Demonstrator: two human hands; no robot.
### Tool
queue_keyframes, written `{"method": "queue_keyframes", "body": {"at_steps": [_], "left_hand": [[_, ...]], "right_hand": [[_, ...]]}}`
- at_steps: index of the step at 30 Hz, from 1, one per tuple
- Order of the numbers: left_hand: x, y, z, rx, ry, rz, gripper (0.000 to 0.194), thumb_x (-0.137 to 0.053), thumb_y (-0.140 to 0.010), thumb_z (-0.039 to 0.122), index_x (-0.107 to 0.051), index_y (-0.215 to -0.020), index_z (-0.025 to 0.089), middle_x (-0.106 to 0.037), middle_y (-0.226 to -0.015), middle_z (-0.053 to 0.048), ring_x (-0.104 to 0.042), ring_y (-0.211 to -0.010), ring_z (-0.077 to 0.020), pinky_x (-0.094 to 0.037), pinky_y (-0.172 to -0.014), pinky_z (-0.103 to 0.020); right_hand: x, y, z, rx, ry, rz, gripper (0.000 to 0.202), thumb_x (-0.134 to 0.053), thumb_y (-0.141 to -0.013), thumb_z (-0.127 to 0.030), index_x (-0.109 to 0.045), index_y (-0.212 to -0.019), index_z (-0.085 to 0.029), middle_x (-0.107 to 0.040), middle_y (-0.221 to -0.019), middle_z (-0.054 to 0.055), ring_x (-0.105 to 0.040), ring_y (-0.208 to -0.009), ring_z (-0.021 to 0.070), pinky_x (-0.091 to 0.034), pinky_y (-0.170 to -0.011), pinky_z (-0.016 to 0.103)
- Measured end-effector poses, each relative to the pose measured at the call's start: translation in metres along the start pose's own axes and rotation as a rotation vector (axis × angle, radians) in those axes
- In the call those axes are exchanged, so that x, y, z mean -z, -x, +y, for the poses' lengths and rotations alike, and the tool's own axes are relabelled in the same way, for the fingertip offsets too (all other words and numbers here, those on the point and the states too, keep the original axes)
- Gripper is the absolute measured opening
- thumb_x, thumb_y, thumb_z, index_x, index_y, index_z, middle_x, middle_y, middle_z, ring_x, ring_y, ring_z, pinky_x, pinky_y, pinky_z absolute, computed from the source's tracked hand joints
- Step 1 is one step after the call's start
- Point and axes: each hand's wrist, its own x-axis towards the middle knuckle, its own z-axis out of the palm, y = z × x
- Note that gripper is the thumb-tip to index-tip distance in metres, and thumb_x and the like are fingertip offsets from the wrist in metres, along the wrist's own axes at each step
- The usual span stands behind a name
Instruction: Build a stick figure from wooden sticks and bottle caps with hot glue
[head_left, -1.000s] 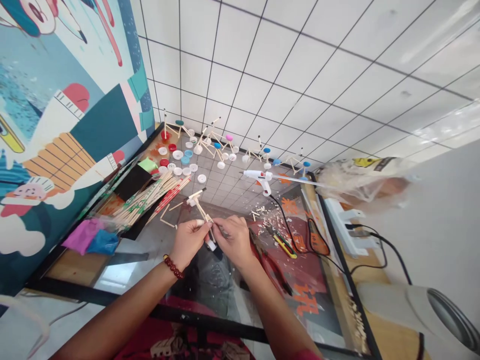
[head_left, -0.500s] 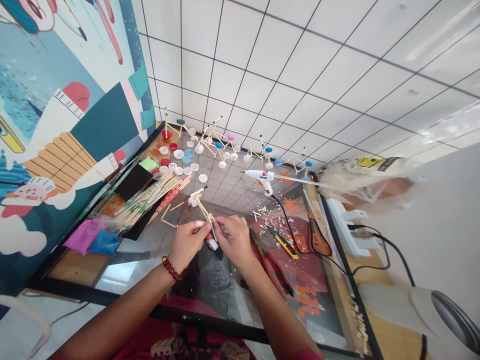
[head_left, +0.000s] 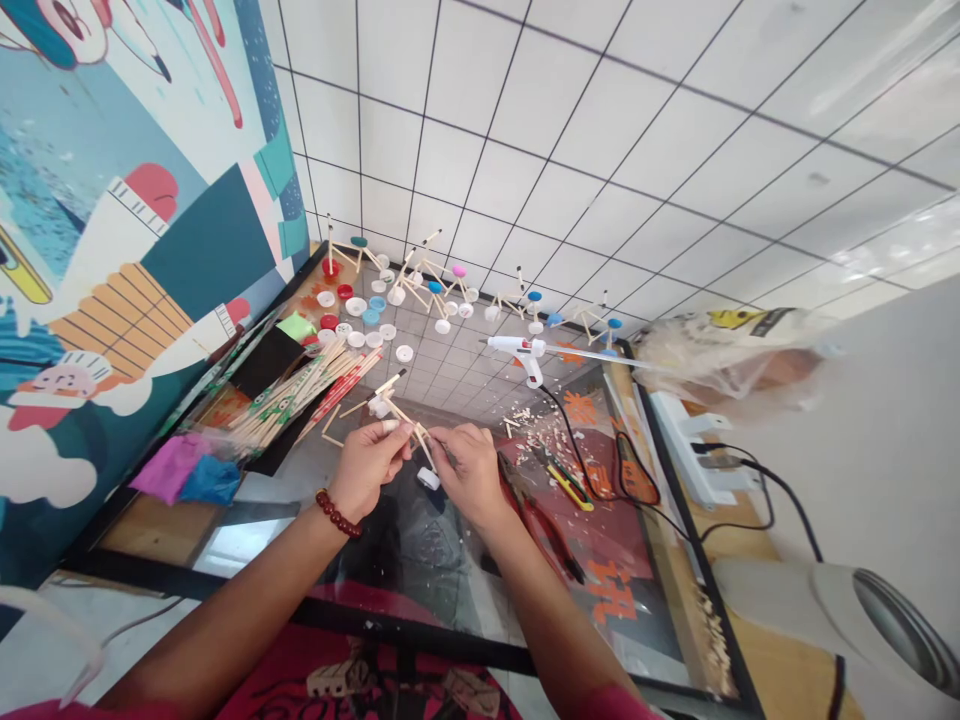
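Note:
A small figure of joined wooden sticks (head_left: 405,420) is held between both hands over the glass table, with a white cap (head_left: 428,479) at its lower end and a white piece and dark-tipped stick at its upper left. My left hand (head_left: 367,465), a beaded bracelet at its wrist, pinches the figure from the left. The fingers of my right hand (head_left: 469,470) are closed on its right side, close to the stick joint. Between the fingertips the exact contact is too small to make out.
Similar stick figures and loose bottle caps (head_left: 357,306) line the back. A white glue gun (head_left: 521,350) lies behind the hands. Pliers (head_left: 544,525), a yellow cutter (head_left: 570,487) and wood scraps are at right. Bundled sticks (head_left: 292,405) and clay bags (head_left: 212,482) lie left.
My left hand has shifted slightly left and up, away from the white cap, which now shows more fully. The figure's upper end has moved a little left. My right hand stays nearly in place.

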Motion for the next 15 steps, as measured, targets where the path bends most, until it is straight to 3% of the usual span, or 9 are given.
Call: {"method": "queue_keyframes", "body": {"at_steps": [5, 9, 12, 15], "left_hand": [[-0.0032, -0.0013, 0.0051, 0.047, 0.113, -0.014, 0.048, -0.085, -0.055, 0.051, -0.064, -0.071, 0.012, -0.052, -0.054, 0.004, -0.031, -0.038, -0.0004, -0.012, -0.037, -0.017], [-0.0021, -0.0019, 0.0053, 0.072, 0.134, -0.005, 0.048, -0.086, -0.053, 0.05, -0.06, -0.067, 0.013, -0.054, -0.055, 0.004, -0.031, -0.037, 0.0001, -0.011, -0.036, -0.017], [-0.0012, -0.0019, 0.0036, 0.072, 0.142, -0.012, 0.045, -0.085, -0.056, 0.048, -0.06, -0.069, 0.013, -0.054, -0.056, 0.004, -0.032, -0.038, -0.0002, -0.011, -0.037, -0.017], [-0.0011, -0.0022, 0.0024, 0.068, 0.154, -0.017, 0.043, -0.084, -0.058, 0.046, -0.063, -0.075, 0.012, -0.055, -0.057, 0.004, -0.033, -0.038, -0.0004, -0.011, -0.037, -0.017]], "right_hand": [[0.003, 0.0, -0.0027, -0.011, -0.031, 0.039, 0.012, -0.058, -0.087, -0.017, -0.065, -0.095, -0.023, -0.075, -0.088, 0.002, -0.064, -0.082, 0.0185, -0.037, -0.078, 0.035], [0.0069, -0.002, -0.0075, 0.03, -0.009, -0.002, 0.007, -0.064, -0.085, -0.026, -0.067, -0.091, -0.024, -0.076, -0.096, 0.003, -0.064, -0.09, 0.0206, -0.037, -0.081, 0.037], [0.0056, -0.0035, -0.008, 0.05, 0.011, -0.011, 0.008, -0.066, -0.087, -0.031, -0.069, -0.09, -0.025, -0.077, -0.096, 0.003, -0.064, -0.09, 0.0205, -0.038, -0.081, 0.038], [0.0021, -0.0038, -0.0056, 0.074, -0.018, 0.01, 0.009, -0.062, -0.09, -0.026, -0.071, -0.089, -0.024, -0.077, -0.093, 0.002, -0.064, -0.087, 0.0188, -0.04, -0.08, 0.036]]}}
